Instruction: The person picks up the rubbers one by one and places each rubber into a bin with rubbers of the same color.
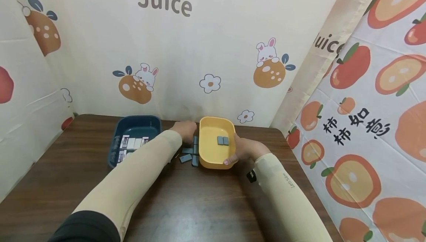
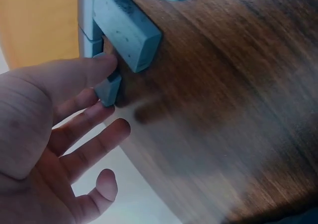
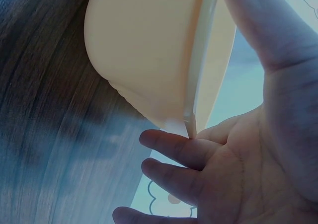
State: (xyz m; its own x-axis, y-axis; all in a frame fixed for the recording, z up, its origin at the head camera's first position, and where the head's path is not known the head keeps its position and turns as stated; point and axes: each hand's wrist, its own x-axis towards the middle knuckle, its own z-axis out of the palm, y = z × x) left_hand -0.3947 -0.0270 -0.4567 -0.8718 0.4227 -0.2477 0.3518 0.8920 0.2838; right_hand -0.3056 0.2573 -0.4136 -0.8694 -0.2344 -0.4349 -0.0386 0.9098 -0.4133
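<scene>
My left hand reaches down just left of a yellow plastic bin. In the left wrist view its thumb and forefinger pinch a small blue-grey block at the end of a row beside the bin; the other fingers are spread. More blue-grey blocks lie on the table close by. Two similar blocks sit side by side inside the bin. My right hand grips the bin's right rim, thumb over the edge and fingers outside, as the right wrist view shows.
A dark blue bin with several white printed boxes stands on the left, partly behind my left forearm. The brown wooden table meets a fruit-patterned cloth at its back. A small black object is by my right wrist.
</scene>
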